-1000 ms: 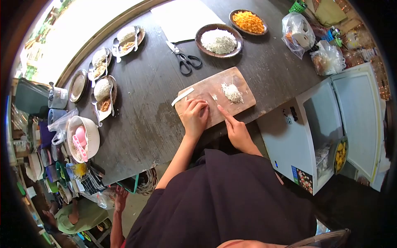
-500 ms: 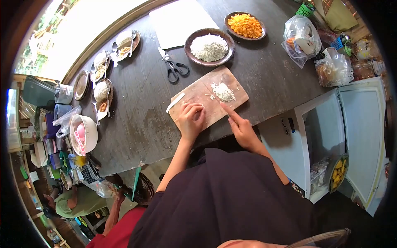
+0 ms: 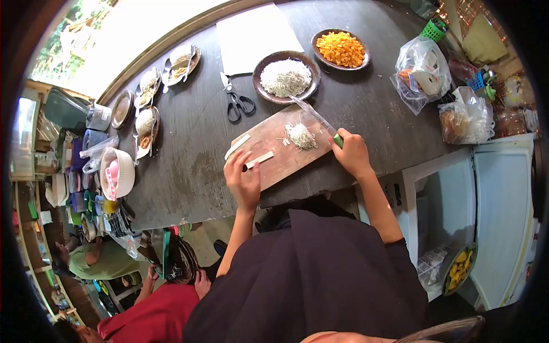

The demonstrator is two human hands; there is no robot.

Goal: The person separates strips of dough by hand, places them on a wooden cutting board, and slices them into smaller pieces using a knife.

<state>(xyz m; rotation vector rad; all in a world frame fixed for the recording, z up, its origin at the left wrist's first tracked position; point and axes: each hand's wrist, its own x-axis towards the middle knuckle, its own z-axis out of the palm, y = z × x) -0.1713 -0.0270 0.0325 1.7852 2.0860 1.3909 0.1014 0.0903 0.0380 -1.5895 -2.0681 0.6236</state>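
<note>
My right hand (image 3: pixel 353 155) grips the green handle of a knife (image 3: pixel 315 118) beyond the right edge of a wooden cutting board (image 3: pixel 277 128). Its blade slants up and left, with the tip close to a bowl of pale shreds (image 3: pixel 286 78). At the board's lower left, my left hand (image 3: pixel 243 183) has thumb and fingers curled around the near end of a short white strip (image 3: pixel 261 159). A second white strip (image 3: pixel 237 147) lies along the board's left edge. A small heap of thin white shreds (image 3: pixel 301 137) sits on the right half.
Scissors (image 3: pixel 237 104) lie beside the board, near a white sheet (image 3: pixel 257 37). A bowl of orange pieces (image 3: pixel 341 49) and plastic bags (image 3: pixel 423 74) stand to the right. Plates of food (image 3: pixel 146 123) and a white basket (image 3: pixel 118 174) are left. Other people sit lower left; an open fridge (image 3: pixel 446 200) stands right.
My right hand has moved up and right, taking the knife off the board's heap. My left hand has shifted left and down, and the short strip now shows at its fingertips.
</note>
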